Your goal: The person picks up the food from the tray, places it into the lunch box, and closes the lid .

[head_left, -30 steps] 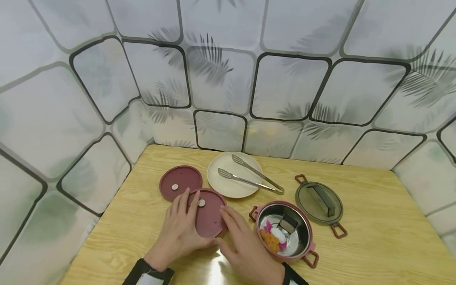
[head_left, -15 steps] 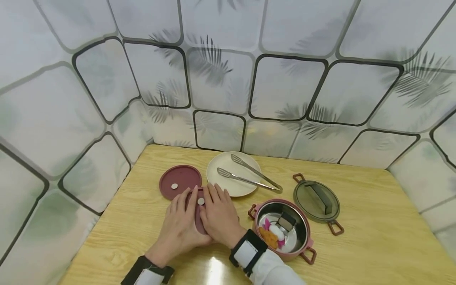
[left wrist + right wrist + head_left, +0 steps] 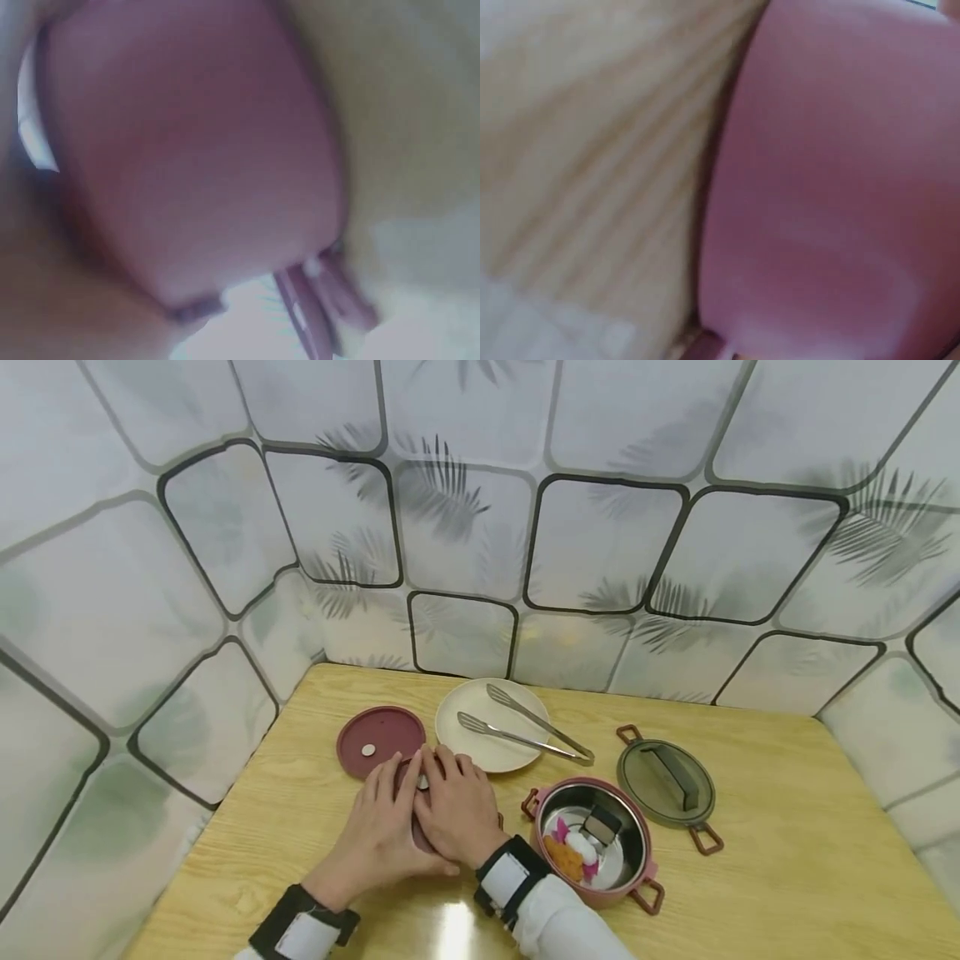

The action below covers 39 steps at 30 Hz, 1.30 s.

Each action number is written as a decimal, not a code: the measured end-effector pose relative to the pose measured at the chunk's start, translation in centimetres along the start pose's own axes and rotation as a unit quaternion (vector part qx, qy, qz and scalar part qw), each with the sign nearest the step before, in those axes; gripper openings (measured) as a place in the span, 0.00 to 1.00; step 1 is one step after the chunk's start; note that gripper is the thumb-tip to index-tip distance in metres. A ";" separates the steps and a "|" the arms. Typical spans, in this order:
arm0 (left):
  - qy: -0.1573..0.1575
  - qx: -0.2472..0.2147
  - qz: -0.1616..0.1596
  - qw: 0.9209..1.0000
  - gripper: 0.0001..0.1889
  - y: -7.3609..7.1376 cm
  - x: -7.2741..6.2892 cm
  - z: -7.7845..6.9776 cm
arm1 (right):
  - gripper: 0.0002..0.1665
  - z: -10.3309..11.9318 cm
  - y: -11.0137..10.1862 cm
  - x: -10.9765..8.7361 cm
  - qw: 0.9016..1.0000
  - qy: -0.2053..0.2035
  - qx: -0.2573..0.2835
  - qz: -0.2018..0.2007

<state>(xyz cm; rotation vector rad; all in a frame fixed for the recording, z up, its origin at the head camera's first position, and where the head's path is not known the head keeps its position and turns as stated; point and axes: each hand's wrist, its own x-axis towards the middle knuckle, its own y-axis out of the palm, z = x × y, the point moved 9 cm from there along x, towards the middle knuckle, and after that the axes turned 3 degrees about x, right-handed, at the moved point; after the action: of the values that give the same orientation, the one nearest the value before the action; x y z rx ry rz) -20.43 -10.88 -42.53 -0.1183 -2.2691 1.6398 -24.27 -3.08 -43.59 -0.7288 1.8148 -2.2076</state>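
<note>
Both hands are on a small maroon pot point(image 3: 202, 150) with a maroon lid that bears a silver dot. In the head view, my left hand point(image 3: 390, 827) holds it from the left, fingers over the rim and thumb along the near side. My right hand point(image 3: 457, 810) lies over the top's right part, fingers pressing down and hiding most of it. The pot's smooth curved side fills much of both wrist views. Just behind the left fingertips is a maroon disc point(image 3: 390, 727) with a white dot.
A cream plate point(image 3: 457, 752) bears metal tongs point(image 3: 525, 739). To the right stands an uncovered pink pot point(image 3: 648, 852) with an orange piece, a white piece and a dark block inside. Beyond it lies a glass lid point(image 3: 652, 793) with two loop handles. Patterned walls edge the wooden table point(image 3: 787, 860).
My right hand has moved left and up from the pot's right edge onto its top, covering more of it. The left hand has stayed nearly in place.
</note>
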 end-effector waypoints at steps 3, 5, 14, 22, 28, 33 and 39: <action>-0.015 -0.068 0.055 0.996 0.68 -0.3 0.3 0.9 | 0.36 0.2 -0.1 0.0 1.000 -0.004 -0.007 -0.004; -0.034 -0.101 0.050 0.993 0.54 -0.5 0.6 1.5 | 0.36 0.3 0.0 0.0 1.000 -0.004 -0.010 -0.001; -0.050 -0.015 -0.073 0.996 0.28 0.9 1.2 1.7 | 0.31 -0.9 0.1 -0.5 0.998 0.007 0.057 -0.008; -0.051 -0.003 -0.079 0.996 0.28 0.8 0.9 1.5 | 0.35 0.8 -0.5 -1.9 1.000 -0.024 0.005 -0.011; -0.067 -0.068 -0.030 0.995 0.30 -0.1 1.5 2.3 | 0.38 1.7 -0.4 -1.6 0.999 -0.033 -0.016 -0.028; -0.049 -0.091 0.015 0.995 0.33 -0.8 3.5 1.7 | 0.38 1.7 -0.8 -1.4 0.998 -0.038 -0.015 -0.056; -0.012 -0.091 0.029 0.995 0.31 0.5 3.3 1.4 | 0.39 1.4 -0.2 -1.6 0.999 -0.034 0.004 -0.021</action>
<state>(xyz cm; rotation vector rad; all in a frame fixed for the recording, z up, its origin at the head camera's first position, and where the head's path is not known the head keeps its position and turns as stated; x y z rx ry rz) -24.00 -11.10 -42.67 -0.2126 -2.4521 1.4660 -22.19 -3.48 -43.61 -0.8378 1.7743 -2.1867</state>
